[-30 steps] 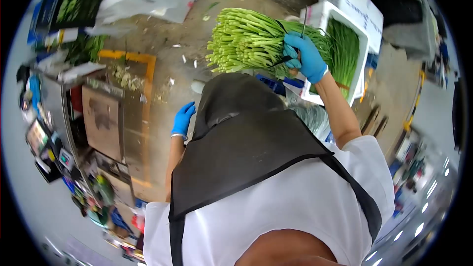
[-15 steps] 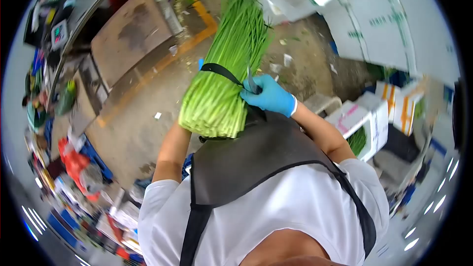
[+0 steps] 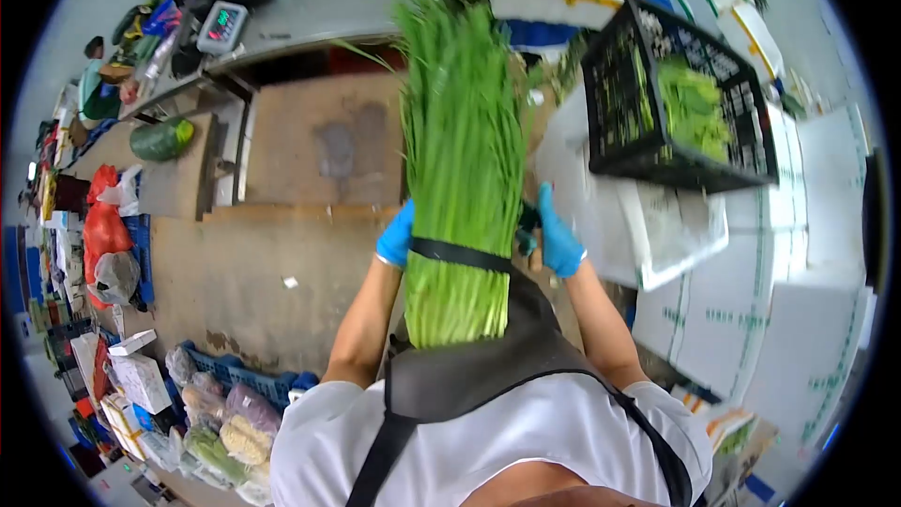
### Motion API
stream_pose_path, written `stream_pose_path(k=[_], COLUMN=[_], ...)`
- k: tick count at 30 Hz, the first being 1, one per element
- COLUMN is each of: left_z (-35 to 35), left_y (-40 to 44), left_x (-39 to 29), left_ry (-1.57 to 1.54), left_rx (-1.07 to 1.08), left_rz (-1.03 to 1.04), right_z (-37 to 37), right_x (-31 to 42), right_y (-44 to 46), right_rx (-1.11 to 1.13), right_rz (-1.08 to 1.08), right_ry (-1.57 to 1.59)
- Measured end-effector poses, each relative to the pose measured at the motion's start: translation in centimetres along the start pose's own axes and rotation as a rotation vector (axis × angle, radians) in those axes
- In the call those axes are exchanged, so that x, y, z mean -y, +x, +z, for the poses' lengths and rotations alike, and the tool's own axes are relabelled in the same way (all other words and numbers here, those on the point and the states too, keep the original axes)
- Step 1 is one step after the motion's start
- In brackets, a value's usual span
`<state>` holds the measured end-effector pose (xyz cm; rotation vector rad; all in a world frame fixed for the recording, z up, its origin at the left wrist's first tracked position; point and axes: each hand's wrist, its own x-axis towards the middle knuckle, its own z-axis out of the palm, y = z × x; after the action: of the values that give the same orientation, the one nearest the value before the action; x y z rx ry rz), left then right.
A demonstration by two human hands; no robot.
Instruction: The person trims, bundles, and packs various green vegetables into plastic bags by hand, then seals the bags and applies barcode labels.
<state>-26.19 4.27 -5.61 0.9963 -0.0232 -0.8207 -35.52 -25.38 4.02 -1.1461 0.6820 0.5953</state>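
Observation:
A thick bundle of garlic chives (image 3: 462, 141) stands out in front of my apron, leaf tips away from me and pale cut stems towards me. A black band (image 3: 460, 254) runs around its lower part. My left hand (image 3: 395, 237), in a blue glove, grips the bundle from the left side, with its fingers hidden behind the stalks. On the right, my gloved right hand (image 3: 561, 242) is closed around a dark-handled knife (image 3: 528, 219), thumb pointing up. Most of the knife is hidden or blurred.
A black crate (image 3: 680, 99) of green vegetables stands at the upper right, near white foam boxes (image 3: 723, 319). Ahead is a metal table (image 3: 347, 0) with a digital scale (image 3: 222, 26). Bagged produce (image 3: 225, 422) and a blue crate lie at lower left.
My view has turned towards the metal table. The bundle now points straighter ahead. My right hand, with the knife, has come away from the band to the bundle's right.

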Motion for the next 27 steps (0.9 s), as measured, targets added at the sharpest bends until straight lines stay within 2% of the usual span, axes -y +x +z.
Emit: stream_pose_path(k=[2, 4, 5, 8, 12, 17, 18, 20, 23, 26, 27], left_z=[3.1, 8.4, 6.5, 9.9, 9.8, 7.5, 6.8, 3.5, 1.8, -3.4, -3.9], left_y=[3.7, 6.3, 9.6, 14.5, 21.1, 28.7, 30.1, 34.4, 38.1, 42.8, 43.0], left_x=[-3.8, -10.4, -10.0, -15.6, -20.1, -26.3, -28.1, -29.2, -35.9, -39.5, -42.2], left_ry=[0.013, 0.167, 0.413, 0.507, 0.575, 0.468, 0.526, 0.699, 0.46, 0.634, 0.516], left_rx=[0.09, 0.025, 0.002, 0.017, -0.013, 0.037, 0.028, -0.016, 0.073, 0.015, 0.073], left_rz=[0.082, 0.091, 0.153, 0.186, 0.208, 0.286, 0.279, 0.414, 0.355, 0.447, 0.361], right_z=[-1.3, -1.4, -1.5, -1.5, -1.3, -1.1, -0.9, -0.2, 1.1, 3.3, 4.0], right_x=[2.7, 6.2, 8.0, 12.4, 18.0, 26.0, 27.7, 31.4, 36.9, 41.6, 42.4], right_y=[5.7, 9.8, 11.3, 15.2, 20.1, 26.3, 27.9, 31.1, 35.8, 41.0, 42.7], right_rx=[0.084, 0.185, 0.237, 0.335, 0.391, 0.425, 0.427, 0.441, 0.451, 0.497, 0.507], right_rz=[-0.023, -0.103, -0.125, -0.145, -0.197, -0.283, -0.3, -0.335, -0.359, -0.358, -0.347], right_ry=[0.071, 0.197, 0.233, 0.282, 0.338, 0.359, 0.357, 0.351, 0.346, 0.344, 0.356])
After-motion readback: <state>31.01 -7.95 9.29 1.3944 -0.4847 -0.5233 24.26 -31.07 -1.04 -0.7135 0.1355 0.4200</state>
